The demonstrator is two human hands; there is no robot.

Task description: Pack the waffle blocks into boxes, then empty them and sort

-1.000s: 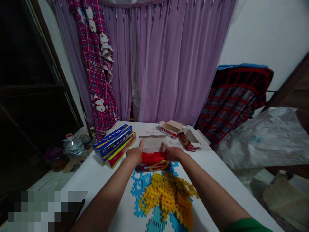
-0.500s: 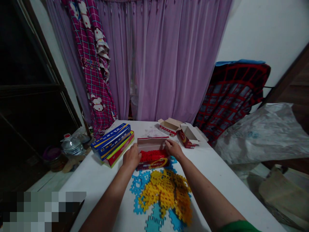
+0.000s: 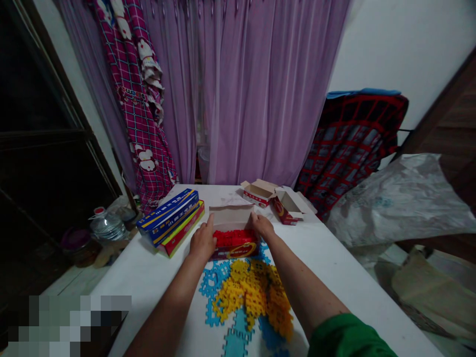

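Observation:
A dark red cardboard box (image 3: 224, 253) stands open-topped on the table, its lid flap raised at the back. Red plastic pieces (image 3: 235, 238) fill it. My left hand (image 3: 203, 241) grips the box's left end, thumb up by the flap. At the right end, my right hand (image 3: 263, 228) holds the corner of the flap and box, its fingertips partly hidden. Just in front of the box lies a pile of yellow interlocking plastic pieces (image 3: 253, 292). Blue interlocking pieces (image 3: 238, 337) spread flat beneath and around the yellow ones.
Blue boxes (image 3: 169, 214) are stacked on a red and yellow-green box (image 3: 183, 233) at the left of the white table (image 3: 156, 277). Two open red boxes (image 3: 256, 197) sit at the back right. A large plastic bag (image 3: 397, 198) hangs beyond the right edge.
The box's lid flap has tilted further up, showing more of its inner face. My right hand has moved slightly with it, while the left thumb has lifted upright.

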